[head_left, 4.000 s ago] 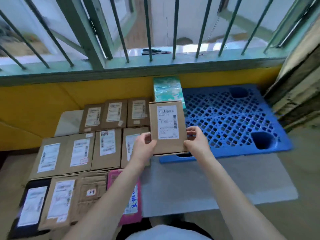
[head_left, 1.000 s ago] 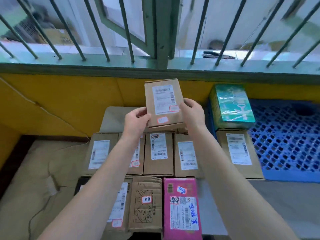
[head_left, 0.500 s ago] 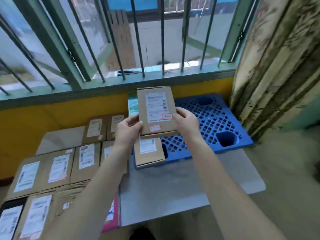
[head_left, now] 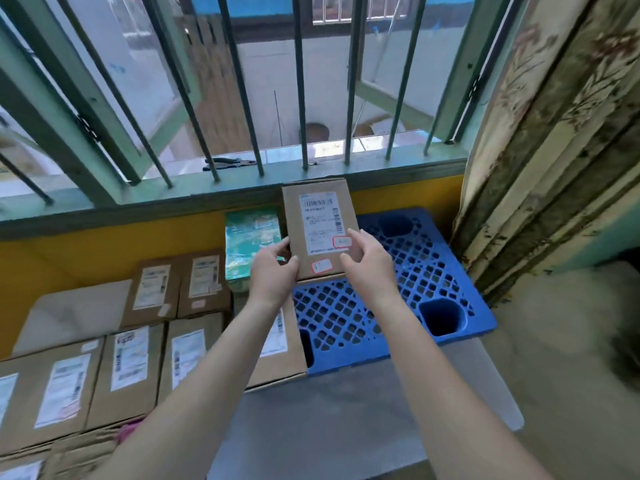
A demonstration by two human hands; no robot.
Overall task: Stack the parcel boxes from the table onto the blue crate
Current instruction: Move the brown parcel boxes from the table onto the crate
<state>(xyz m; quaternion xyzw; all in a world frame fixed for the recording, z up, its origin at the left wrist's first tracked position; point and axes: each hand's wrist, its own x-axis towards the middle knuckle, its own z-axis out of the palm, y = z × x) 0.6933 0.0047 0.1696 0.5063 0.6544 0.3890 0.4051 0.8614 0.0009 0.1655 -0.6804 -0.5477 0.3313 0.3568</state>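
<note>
Left to right. At nine o'clock the table [head_left: 72, 317] carries the waiting parcel boxes [head_left: 152, 348], labels up, packed edge to edge in rows. At centre, my left hand [head_left: 273, 271] grips the lower left corner of a labelled cardboard parcel [head_left: 320, 233], thumb across its face; my right hand [head_left: 369, 261] grips its lower right corner in the same way. I hold the parcel in the air, tilted toward me, above the blue crate [head_left: 429, 268]. I judge the step to be the carry-and-place of this parcel, with most boxes yet to go.

Two parcels appear to lie along the crate's nine o'clock edge: a green film-wrapped packet [head_left: 251, 237] at its far corner and a brown box [head_left: 277, 344] at the near corner, partly behind my left forearm. The next move calls for lowering the parcel flat beside them.

Open lattice runs from centre to three o'clock. The yellow wall [head_left: 104, 244] bounds the crate at twelve o'clock, the curtain [head_left: 554, 168] at two o'clock; the near edge overhangs nothing I can see.
</note>
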